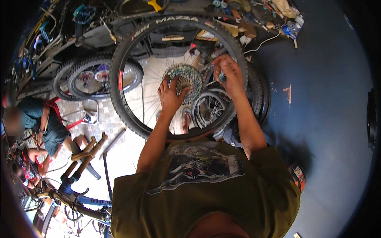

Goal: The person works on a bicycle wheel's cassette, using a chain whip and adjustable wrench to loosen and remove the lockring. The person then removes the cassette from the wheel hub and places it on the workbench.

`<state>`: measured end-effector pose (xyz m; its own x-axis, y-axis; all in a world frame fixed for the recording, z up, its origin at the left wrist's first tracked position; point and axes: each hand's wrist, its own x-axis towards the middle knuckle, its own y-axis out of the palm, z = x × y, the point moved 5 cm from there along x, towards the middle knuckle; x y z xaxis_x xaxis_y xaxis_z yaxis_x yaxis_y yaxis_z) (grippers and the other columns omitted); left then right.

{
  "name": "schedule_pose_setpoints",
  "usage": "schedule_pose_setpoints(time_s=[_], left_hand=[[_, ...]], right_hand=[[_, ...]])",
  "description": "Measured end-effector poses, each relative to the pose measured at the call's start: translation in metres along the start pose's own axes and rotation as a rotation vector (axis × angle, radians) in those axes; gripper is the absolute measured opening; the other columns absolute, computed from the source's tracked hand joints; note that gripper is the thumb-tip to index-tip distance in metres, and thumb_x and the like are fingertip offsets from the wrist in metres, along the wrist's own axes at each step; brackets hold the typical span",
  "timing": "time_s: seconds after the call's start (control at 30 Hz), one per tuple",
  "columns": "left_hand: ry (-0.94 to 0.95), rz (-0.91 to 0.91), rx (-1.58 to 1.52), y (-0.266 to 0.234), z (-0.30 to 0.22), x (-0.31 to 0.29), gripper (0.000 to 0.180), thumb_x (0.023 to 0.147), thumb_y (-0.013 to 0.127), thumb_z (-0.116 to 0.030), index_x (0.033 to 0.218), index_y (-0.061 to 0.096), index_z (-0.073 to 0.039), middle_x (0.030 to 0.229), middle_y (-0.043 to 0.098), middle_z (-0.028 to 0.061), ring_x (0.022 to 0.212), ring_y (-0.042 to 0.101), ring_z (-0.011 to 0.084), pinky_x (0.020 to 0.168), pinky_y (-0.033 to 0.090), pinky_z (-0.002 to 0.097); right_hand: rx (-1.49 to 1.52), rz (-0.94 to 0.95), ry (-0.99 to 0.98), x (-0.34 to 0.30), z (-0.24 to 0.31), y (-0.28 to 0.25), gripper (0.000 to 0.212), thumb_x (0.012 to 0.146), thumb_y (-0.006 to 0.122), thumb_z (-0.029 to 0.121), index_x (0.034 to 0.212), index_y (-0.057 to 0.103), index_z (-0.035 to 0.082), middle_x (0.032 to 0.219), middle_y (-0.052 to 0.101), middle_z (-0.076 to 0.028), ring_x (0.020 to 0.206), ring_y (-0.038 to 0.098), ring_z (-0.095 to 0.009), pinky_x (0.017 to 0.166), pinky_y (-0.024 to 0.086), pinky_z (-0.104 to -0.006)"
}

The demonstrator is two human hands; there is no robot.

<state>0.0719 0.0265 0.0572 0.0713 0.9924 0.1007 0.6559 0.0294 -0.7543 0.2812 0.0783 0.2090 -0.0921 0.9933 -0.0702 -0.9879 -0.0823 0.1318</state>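
Note:
A bicycle wheel with a knobbly black tyre (118, 51) stands in front of me, its spoked side facing up toward my view. At its hub sits a multi-cog cassette (193, 77). My left hand (170, 95) lies over the cassette's lower left part, fingers curved and thumb apart, gripping it. Over the wheel's right side, my right hand (229, 73) is raised with its fingers curled. A small grey-green part (222, 76) shows in its palm; its exact kind is too small to tell.
Other wheels lean at the left (85, 81) and below my right hand (210, 107). A cluttered bench (254, 20) with tools and packages runs along the back. A seated person (41, 123) works at the left, near a bicycle frame with a bronze fork (85, 156). A blue wall (325, 99) stands at right.

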Motion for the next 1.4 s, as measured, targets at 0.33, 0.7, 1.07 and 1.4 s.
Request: schedule_pose_setpoints(time_s=[0.33,0.7,1.07,1.4], left_hand=[[-0.059,0.078,0.003,0.002,-0.007,0.001,0.067,0.087,0.077,-0.048,0.141,0.059,-0.012,0.148,0.047,0.0204,0.136,0.046,0.0422,0.111,0.036,0.0552],[-0.115,0.100,-0.036,0.005,-0.011,0.001,0.071,0.086,0.080,-0.044,0.144,0.056,-0.011,0.151,0.044,0.0204,0.138,0.042,0.0437,0.114,0.034,0.0566],[-0.111,0.102,-0.032,0.004,-0.009,-0.001,0.070,0.088,0.078,-0.044,0.145,0.055,-0.010,0.152,0.042,0.0210,0.138,0.042,0.0444,0.114,0.034,0.0567],[-0.120,0.123,-0.031,0.006,-0.009,0.001,0.071,0.087,0.079,-0.044,0.145,0.055,-0.011,0.152,0.042,0.0213,0.138,0.042,0.0440,0.115,0.032,0.0563]], right_hand=[[-1.212,0.185,-0.683,0.142,0.069,0.031,0.026,0.088,0.080,0.035,0.086,0.066,0.012,0.084,0.066,-0.002,0.069,0.065,-0.025,0.061,0.052,-0.0389],[-1.526,0.337,-0.533,0.275,-0.006,0.013,0.044,0.092,0.071,0.053,0.088,0.068,0.009,0.098,0.059,-0.006,0.096,0.066,-0.027,0.078,0.055,-0.0445],[-1.572,0.231,-0.413,0.287,-0.022,-0.010,0.061,0.094,0.057,0.070,0.099,0.073,0.011,0.101,0.061,-0.008,0.102,0.064,-0.029,0.089,0.052,-0.0474],[-1.625,0.061,-0.430,0.288,-0.024,-0.041,0.059,0.103,0.049,0.061,0.109,0.073,0.008,0.109,0.062,-0.012,0.113,0.060,-0.032,0.099,0.045,-0.0481]])
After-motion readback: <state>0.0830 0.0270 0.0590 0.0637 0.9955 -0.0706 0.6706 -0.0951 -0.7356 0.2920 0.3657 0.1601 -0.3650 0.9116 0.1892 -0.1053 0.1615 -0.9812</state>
